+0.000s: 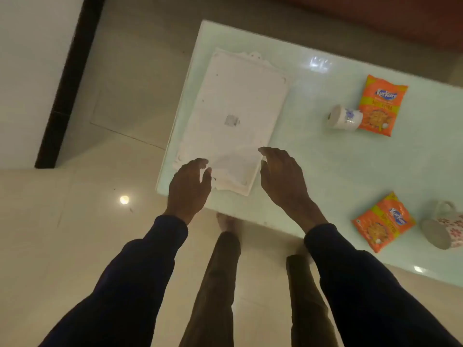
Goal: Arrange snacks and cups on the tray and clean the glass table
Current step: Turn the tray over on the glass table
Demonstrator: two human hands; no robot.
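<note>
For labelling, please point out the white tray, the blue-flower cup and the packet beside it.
white tray (238,91), head view, bare middle
blue-flower cup (348,118), head view, side wall
packet (380,103), head view, printed front

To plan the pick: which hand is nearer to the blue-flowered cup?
Right. The right hand is left of the cup and lower in view; the left hand is much farther left.

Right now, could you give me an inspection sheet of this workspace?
Surface: glass table, glossy.
Job's things: white tray, no snacks or cups on it; far snack packet, near snack packet, blue-flowered cup and pink-flowered cup on the table, both cups on their sides.
Clutter: nothing seen.
Grips: left hand and right hand open, at the tray's near end.
Cables: nothing seen.
Surroundings: pale tiled floor.
</note>
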